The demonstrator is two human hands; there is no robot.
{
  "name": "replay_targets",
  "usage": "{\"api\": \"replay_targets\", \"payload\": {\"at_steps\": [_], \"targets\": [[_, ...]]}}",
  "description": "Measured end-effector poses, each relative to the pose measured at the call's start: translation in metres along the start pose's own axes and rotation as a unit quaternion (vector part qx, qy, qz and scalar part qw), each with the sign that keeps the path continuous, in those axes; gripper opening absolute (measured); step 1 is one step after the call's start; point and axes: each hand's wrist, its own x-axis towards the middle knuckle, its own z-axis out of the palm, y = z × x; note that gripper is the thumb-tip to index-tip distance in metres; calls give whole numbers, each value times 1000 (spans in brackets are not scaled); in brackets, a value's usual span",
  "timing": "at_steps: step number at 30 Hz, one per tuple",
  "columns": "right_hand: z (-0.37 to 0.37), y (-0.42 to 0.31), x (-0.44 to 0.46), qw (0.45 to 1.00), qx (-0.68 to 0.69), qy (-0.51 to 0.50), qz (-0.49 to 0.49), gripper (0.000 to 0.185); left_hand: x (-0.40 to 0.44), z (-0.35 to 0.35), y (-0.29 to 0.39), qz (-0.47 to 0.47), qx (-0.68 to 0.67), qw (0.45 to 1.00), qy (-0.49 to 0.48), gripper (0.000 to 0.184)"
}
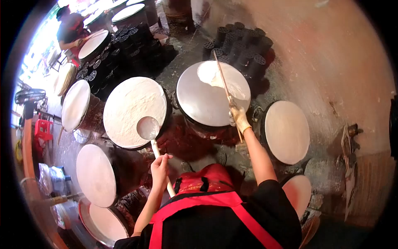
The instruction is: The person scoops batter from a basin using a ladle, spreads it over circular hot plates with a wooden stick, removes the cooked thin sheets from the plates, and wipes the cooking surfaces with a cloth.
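My left hand, bare, is closed around the pale handle of a ladle. The ladle's round metal bowl lies over a round griddle covered with a bumpy cream-coloured sheet of batter. On my right hand is a light knitted glove, its fingers wrapped round a long thin wooden stick. That stick slants across the right side of a shiny metal griddle. A white patch of batter lies at this griddle's far side, with a thinner smear under and beside the stick.
Honeycomb coal briquettes stand stacked behind the griddles and at the back left. More round griddles surround me, at the right and left. A co-worker stands far left, near a fan and red stool.
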Motion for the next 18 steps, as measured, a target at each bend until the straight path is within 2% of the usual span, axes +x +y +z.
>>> {"api": "replay_targets", "payload": {"at_steps": [2,5,6,9,11,12,13,15,18], "targets": [[2,0,16,998,-44,-33,16,19,-5,13,-6,17,-13,1000,15,22],[-31,-3,4,982,-60,-176,37,23,-12,31,-15,-9,-29,999,42,22],[-34,-22,-21,979,-84,-164,83,24,-15,38,-19,-25,-32,998,55,22],[-81,-37,-36,973,-92,-208,42,25,-24,60,-26,-34,-30,995,86,23],[-100,-22,18,993,-17,-74,93,29,-31,74,-29,-51,-74,992,92,23],[-99,-29,27,996,1,-86,14,31,-33,80,-30,-56,-90,990,93,23],[-91,-38,39,998,-35,-53,26,34,-35,87,-32,-59,-105,988,95,23],[-81,-30,83,990,-81,-119,1,34,-41,103,-31,-48,-93,987,122,24],[-56,-14,97,957,-154,-239,-60,39,-49,121,-35,-40,-102,983,150,24]]}}
